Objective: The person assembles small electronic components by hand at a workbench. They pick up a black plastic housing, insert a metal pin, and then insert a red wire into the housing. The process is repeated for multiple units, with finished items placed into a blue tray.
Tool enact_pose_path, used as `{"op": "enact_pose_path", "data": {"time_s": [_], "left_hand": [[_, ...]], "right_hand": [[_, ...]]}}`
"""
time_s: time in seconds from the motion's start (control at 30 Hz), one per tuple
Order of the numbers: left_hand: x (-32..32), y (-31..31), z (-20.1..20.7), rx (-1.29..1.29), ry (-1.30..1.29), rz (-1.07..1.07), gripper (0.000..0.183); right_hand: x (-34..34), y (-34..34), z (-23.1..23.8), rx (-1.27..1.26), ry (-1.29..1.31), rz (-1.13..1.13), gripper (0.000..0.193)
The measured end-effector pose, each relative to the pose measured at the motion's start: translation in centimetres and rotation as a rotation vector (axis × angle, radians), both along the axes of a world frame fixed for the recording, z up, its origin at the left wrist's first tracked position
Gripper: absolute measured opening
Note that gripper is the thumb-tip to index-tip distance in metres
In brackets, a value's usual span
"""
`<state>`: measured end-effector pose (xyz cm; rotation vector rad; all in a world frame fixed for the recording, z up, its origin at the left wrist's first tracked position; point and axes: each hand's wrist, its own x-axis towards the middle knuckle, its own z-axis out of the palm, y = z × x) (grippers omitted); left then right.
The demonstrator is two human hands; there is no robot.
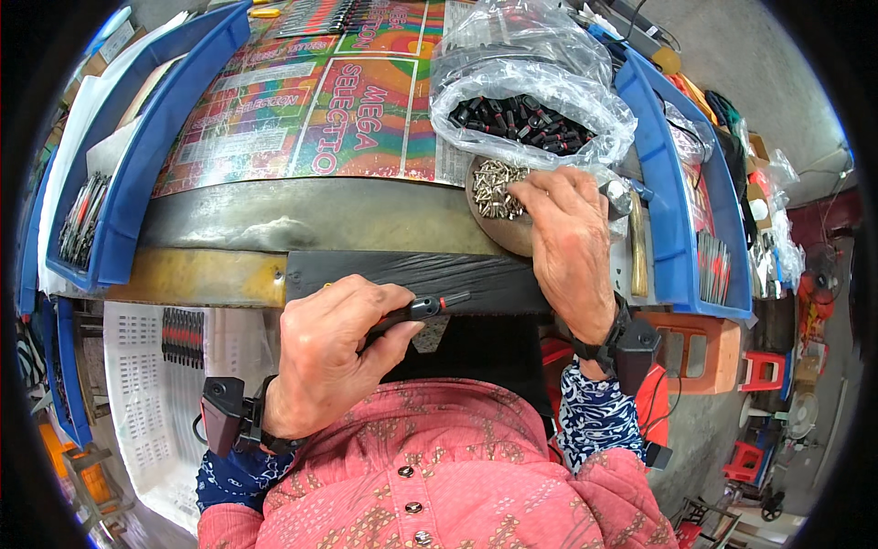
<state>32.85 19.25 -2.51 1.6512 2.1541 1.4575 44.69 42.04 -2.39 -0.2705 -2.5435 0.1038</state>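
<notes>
Left hand (338, 343): grip closed, thumb and fingers pinching a slim black tool (422, 308) with a red ring. Tool lies roughly level at the counter's near edge, tip toward the right. Right hand (574, 242): fingertips down at a heap of small metal pieces (497, 188) in a round dish (506, 236); cannot tell whether that grip pinches one.

Counter (229, 212): worn, dull metal, scuffed and shiny in patches; black strip (412, 270) along the front, yellowed stretch left of it. Farther back, a glossy multicoloured printed sheet (375, 119). Clear plastic bag (590, 87), mouth open, full of black parts (526, 125), just behind the dish.

Blue bin (183, 137) at left, slim dark pieces at its near end; second blue bin (666, 197) at right, red-and-black pieces inside.

Below left, white perforated basket (142, 412), row of black tools (183, 337) in it.

Room: grey floor (704, 439); orange stool (692, 352), smaller red stool (765, 371), standing fan (803, 414), all rightward.
</notes>
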Motion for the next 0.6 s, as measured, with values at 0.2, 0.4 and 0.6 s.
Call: {"op": "enact_pose_path", "data": {"time_s": [0.2, 0.4, 0.6], "left_hand": [[-0.1, 0.3, -0.2, 0.003, 0.010, -0.004, 0.027], [0.1, 0.7, -0.1, -0.015, 0.012, -0.015, 0.026], [0.3, 0.8, 0.1, -0.025, 0.017, -0.031, 0.026]], "right_hand": [[1.8, 0.0, 0.3, -0.059, 0.037, -0.010, 0.025], [3.5, -0.7, 0.4, -0.130, 0.056, 0.025, 0.031], [4.0, -1.3, -0.1, -0.126, 0.039, 0.001, 0.034]]}}
